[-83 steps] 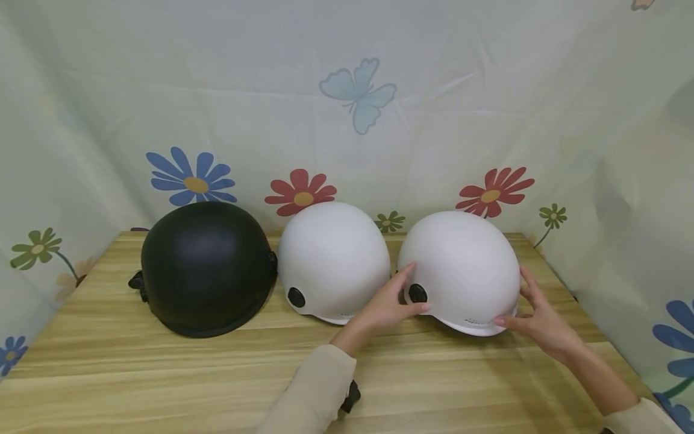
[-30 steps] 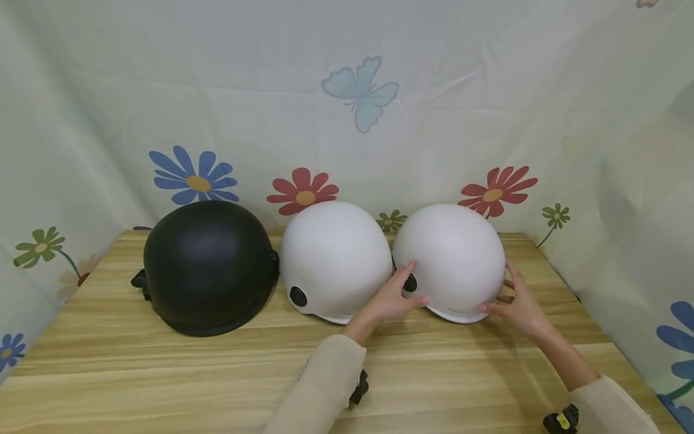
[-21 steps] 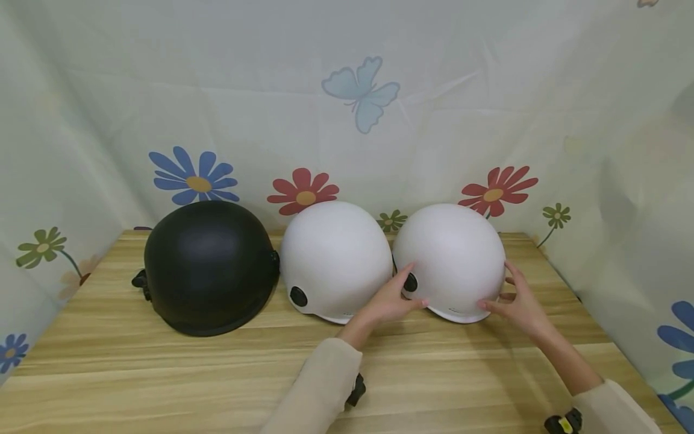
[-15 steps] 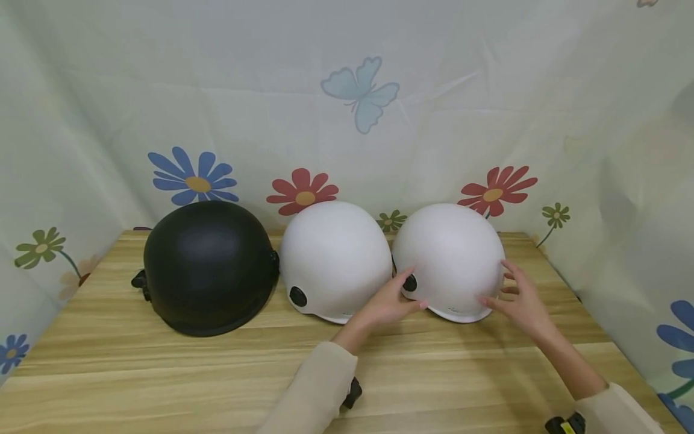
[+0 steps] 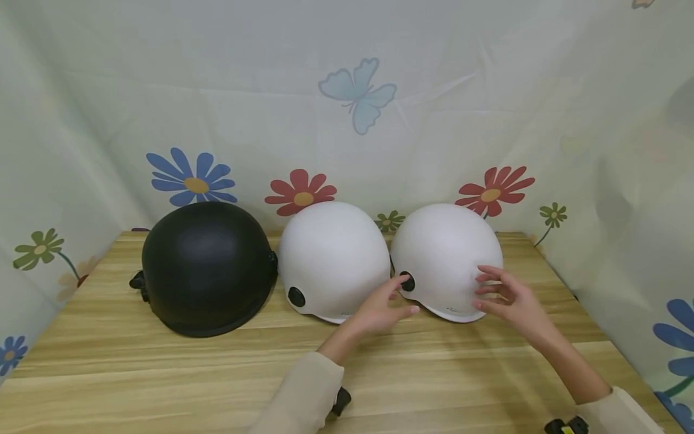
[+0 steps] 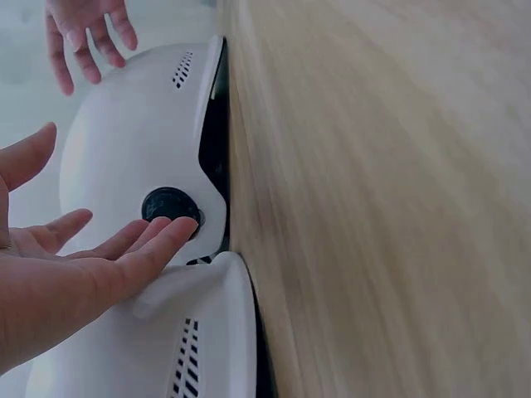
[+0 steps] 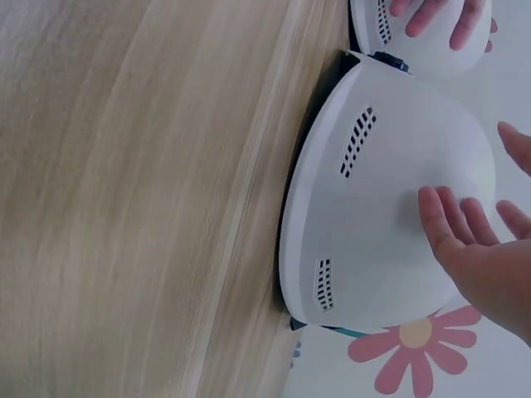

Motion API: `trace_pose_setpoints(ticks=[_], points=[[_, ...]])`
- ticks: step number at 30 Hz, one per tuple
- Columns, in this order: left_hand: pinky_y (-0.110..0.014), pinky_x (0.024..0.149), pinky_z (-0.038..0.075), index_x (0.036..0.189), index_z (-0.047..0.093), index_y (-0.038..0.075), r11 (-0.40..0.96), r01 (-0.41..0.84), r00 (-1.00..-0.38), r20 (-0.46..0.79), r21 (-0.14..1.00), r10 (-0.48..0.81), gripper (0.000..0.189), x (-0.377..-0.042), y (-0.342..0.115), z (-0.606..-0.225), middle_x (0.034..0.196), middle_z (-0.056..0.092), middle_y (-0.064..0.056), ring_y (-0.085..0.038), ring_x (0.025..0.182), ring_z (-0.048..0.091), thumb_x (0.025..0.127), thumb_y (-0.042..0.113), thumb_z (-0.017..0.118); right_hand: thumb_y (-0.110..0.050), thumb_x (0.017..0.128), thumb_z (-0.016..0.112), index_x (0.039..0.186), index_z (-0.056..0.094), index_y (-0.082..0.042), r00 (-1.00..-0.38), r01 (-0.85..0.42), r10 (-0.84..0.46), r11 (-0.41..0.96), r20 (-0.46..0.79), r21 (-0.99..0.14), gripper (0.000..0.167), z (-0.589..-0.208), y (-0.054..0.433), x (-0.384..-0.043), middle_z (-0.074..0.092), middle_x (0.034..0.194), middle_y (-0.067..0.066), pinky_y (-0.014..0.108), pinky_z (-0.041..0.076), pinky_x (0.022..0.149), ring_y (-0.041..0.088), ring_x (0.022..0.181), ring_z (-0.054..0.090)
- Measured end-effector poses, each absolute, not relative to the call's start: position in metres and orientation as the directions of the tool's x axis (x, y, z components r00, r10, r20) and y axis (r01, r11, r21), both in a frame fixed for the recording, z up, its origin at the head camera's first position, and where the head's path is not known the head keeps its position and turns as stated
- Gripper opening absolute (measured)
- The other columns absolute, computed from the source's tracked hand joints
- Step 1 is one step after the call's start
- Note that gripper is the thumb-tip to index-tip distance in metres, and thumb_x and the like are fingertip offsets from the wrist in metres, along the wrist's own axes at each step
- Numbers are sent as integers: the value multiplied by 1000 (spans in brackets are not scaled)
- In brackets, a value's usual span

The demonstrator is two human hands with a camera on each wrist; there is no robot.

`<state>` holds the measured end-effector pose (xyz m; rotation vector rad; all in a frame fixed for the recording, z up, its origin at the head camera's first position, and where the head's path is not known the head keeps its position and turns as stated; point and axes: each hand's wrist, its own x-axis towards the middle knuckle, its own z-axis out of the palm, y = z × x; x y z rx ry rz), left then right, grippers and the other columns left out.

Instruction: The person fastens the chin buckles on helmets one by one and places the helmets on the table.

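At the right of a row of helmets sits a white helmet (image 5: 447, 253) with a round black side disc and small vent holes above its brim. My left hand (image 5: 374, 307) is in front of the gap between this helmet and the middle white helmet (image 5: 331, 259), its fingers loosely extended near the black disc (image 6: 170, 204). In front of the right helmet's other side is my right hand (image 5: 512, 301), fingers spread and slightly bent, holding nothing. The right wrist view shows the right hand's fingers (image 7: 465, 220) over the white shell.
A black helmet (image 5: 206, 265) stands at the left, beside the middle white one. All three rest on a wood-grain table (image 5: 217, 380). Behind and at the sides hangs a pale curtain (image 5: 244, 108) printed with flowers and a butterfly.
The right white helmet has been shifted back and slightly left against the middle one. Both hands have since loosened from it, the left drawing back left and the right coming off its side.
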<state>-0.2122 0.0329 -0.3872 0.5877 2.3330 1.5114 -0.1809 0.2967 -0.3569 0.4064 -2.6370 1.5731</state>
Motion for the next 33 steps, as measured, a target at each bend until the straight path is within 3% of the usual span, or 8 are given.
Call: trace_pose_setpoints(ticks=[13, 23, 33], points=[[-43, 94, 39, 138, 38, 6, 385, 173, -856, -55, 907, 515, 60, -202, 2, -371, 130, 44, -22, -34, 115, 47, 87, 26, 64, -1, 81, 66, 131, 39, 5, -920, -313, -354, 398, 170, -862, 56, -357, 289, -184, 48, 115, 26, 21, 49, 78, 24, 99, 56], [-40, 90, 43, 135, 42, 8, 411, 145, -844, -104, 900, 526, 57, -199, -34, -364, 124, 51, -16, -30, 113, 50, 86, 28, 64, -3, 82, 66, 131, 40, 5, -915, -313, -376, 427, 148, -848, 56, -360, 289, -185, 49, 114, 24, 23, 49, 79, 29, 99, 55], [-37, 85, 46, 127, 51, 7, 412, 140, -878, -80, 900, 472, 49, -191, -68, -365, 110, 58, -11, -27, 104, 54, 84, 25, 67, -4, 84, 65, 132, 39, 3, -908, -297, -401, 409, 122, -863, 55, -361, 287, -184, 48, 117, 24, 23, 49, 78, 31, 101, 54]])
